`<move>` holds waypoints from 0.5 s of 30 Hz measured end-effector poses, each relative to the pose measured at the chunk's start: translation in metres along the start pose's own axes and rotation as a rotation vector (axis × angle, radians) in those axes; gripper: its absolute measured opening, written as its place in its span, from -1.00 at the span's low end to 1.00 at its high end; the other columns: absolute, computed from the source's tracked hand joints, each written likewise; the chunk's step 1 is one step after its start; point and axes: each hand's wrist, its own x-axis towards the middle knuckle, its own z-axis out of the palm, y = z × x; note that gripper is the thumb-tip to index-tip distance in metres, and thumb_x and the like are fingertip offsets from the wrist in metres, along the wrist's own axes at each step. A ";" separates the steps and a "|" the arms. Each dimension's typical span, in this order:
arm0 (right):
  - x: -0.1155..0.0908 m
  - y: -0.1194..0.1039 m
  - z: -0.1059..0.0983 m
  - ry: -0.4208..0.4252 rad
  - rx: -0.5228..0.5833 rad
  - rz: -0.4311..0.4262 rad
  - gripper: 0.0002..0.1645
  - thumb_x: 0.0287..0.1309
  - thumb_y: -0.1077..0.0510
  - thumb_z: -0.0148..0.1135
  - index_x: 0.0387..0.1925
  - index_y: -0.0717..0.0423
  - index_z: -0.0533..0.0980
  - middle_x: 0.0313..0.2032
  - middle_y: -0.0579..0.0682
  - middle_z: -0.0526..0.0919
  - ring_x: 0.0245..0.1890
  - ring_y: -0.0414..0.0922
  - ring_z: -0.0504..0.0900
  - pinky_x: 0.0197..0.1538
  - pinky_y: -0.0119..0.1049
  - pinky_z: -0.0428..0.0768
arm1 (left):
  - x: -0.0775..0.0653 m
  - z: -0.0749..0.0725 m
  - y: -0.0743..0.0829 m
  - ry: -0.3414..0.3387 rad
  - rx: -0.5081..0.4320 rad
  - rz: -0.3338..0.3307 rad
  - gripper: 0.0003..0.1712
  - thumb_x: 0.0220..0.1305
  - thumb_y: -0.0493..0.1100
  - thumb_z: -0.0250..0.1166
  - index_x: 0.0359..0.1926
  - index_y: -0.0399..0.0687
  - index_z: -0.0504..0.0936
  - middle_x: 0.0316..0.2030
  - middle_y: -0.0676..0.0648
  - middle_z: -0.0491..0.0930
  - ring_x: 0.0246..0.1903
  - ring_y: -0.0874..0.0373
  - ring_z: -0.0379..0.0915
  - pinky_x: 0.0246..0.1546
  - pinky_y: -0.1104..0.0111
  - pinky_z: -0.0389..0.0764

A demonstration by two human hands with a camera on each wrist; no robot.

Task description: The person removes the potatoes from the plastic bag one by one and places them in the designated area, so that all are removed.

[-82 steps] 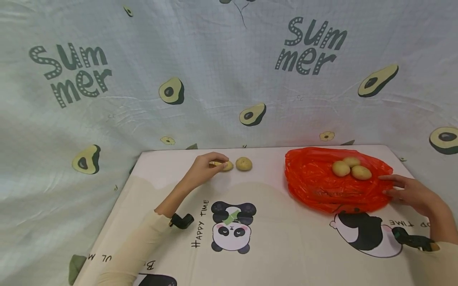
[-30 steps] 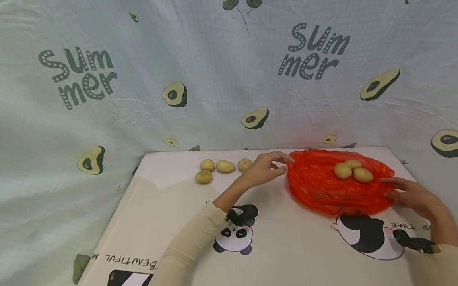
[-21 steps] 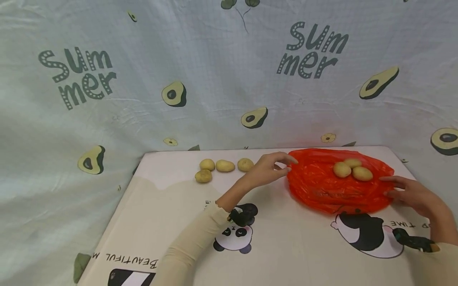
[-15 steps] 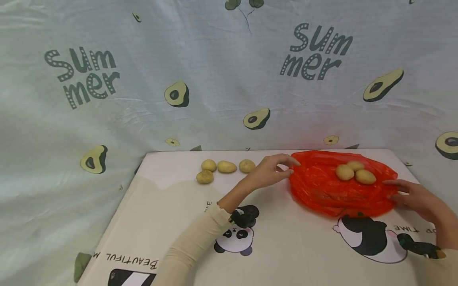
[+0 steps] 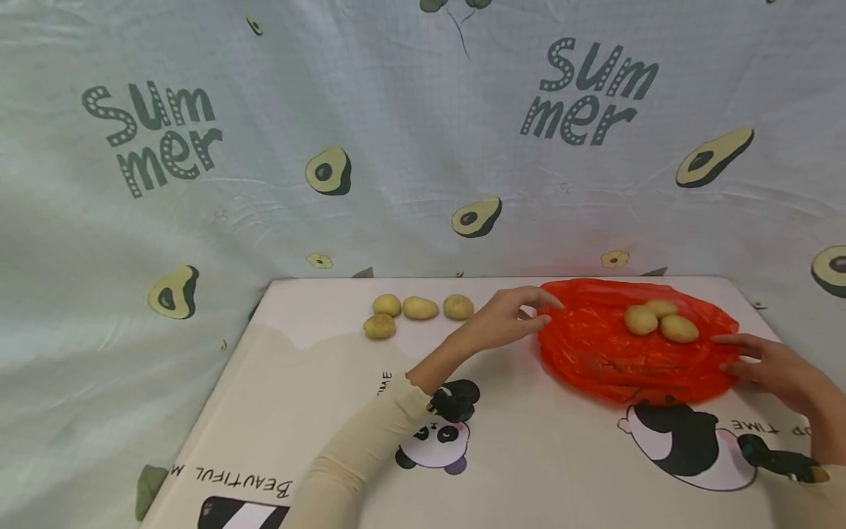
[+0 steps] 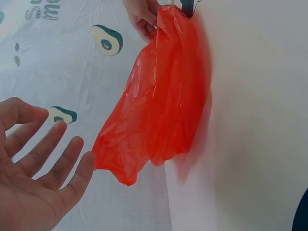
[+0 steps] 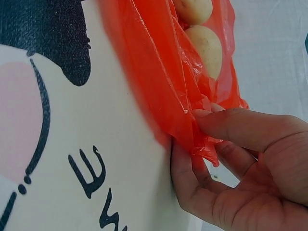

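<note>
A thin red plastic bag [image 5: 595, 360] lies spread on the table's right side, with three potatoes [image 5: 678, 329] at its opening. My right hand [image 5: 776, 371] is at the bag's right edge; in the right wrist view, its thumb and fingers [image 7: 187, 178] pinch the crumpled rim. At the left edge of the bag is my left hand [image 5: 505, 319], its index finger overlapping the red plastic in the head view. The left wrist view shows that palm [image 6: 33, 192] holding nothing, fingers spread and loosely bent, the fingertips right beside the plastic.
Several more potatoes [image 5: 420, 308] lie near the table's back edge, left of my left hand. The pale table [image 5: 529, 455] carries printed panda pictures and lettering. Behind it hangs a cloth [image 5: 396, 110] printed with avocados.
My left hand has moved right, from over the left-hand potatoes to the bag's left edge, then slightly farther over it. My right hand has stayed at the bag's right edge.
</note>
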 end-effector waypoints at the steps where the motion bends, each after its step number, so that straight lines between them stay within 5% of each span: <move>1: 0.000 -0.001 0.000 -0.002 0.003 0.004 -0.17 0.37 0.28 0.16 0.43 0.54 -0.06 0.29 0.75 -0.12 0.17 0.61 0.15 0.05 0.13 0.66 | 0.001 0.001 0.001 -0.005 0.002 0.000 -0.71 0.45 -0.31 0.22 0.13 -0.17 0.63 0.04 -0.10 0.65 -0.04 0.28 0.49 -0.02 0.56 0.58; 9: -0.005 -0.007 -0.003 -0.023 0.002 -0.012 -0.18 0.41 0.25 0.13 0.44 0.53 -0.06 0.29 0.73 -0.09 0.18 0.59 0.18 0.08 0.16 0.64 | 0.013 0.009 0.011 -0.022 0.021 -0.033 -0.71 0.46 -0.25 0.23 0.14 -0.07 0.63 -0.02 0.04 0.64 -0.07 0.31 0.49 -0.07 0.60 0.56; 15: -0.006 -0.005 -0.003 -0.027 0.016 -0.008 -0.18 0.43 0.22 0.14 0.44 0.53 -0.05 0.29 0.73 -0.06 0.17 0.57 0.26 0.07 0.11 0.66 | 0.022 0.017 0.010 -0.039 0.021 -0.028 -0.69 0.47 -0.22 0.23 0.17 -0.05 0.62 0.11 0.00 0.61 0.13 0.20 0.47 0.11 0.54 0.52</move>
